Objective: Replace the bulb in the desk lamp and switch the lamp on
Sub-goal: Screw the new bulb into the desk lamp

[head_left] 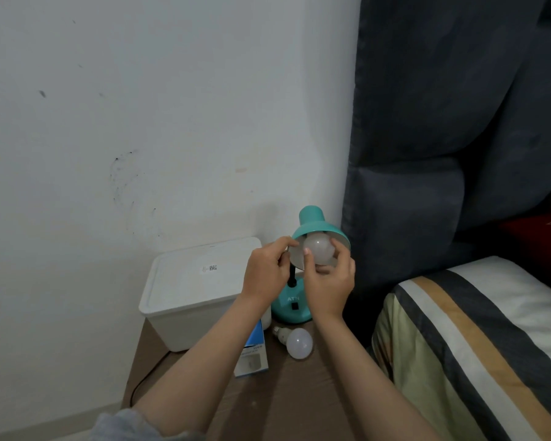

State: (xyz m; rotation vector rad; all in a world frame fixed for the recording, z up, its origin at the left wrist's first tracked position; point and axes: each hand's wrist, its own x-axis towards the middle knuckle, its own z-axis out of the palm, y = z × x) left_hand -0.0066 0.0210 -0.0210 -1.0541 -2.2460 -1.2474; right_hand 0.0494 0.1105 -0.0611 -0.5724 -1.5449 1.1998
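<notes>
A teal desk lamp (312, 218) stands on a brown bedside table (287, 393), its shade tilted toward me. A white bulb (319, 247) sits inside the shade, unlit. My right hand (330, 281) wraps its fingers around that bulb from below. My left hand (266, 272) pinches the left rim of the shade. A second white bulb (296, 342) lies loose on the table in front of the lamp's base (288, 308), which carries a black switch. A blue bulb box (252, 354) lies beside it, partly under my left forearm.
A white lidded plastic bin (198, 288) stands left of the lamp against the white wall. A dark padded headboard (442, 154) and a bed with a striped pillow (477, 345) border the table on the right. A black cable (143, 383) hangs off the table's left edge.
</notes>
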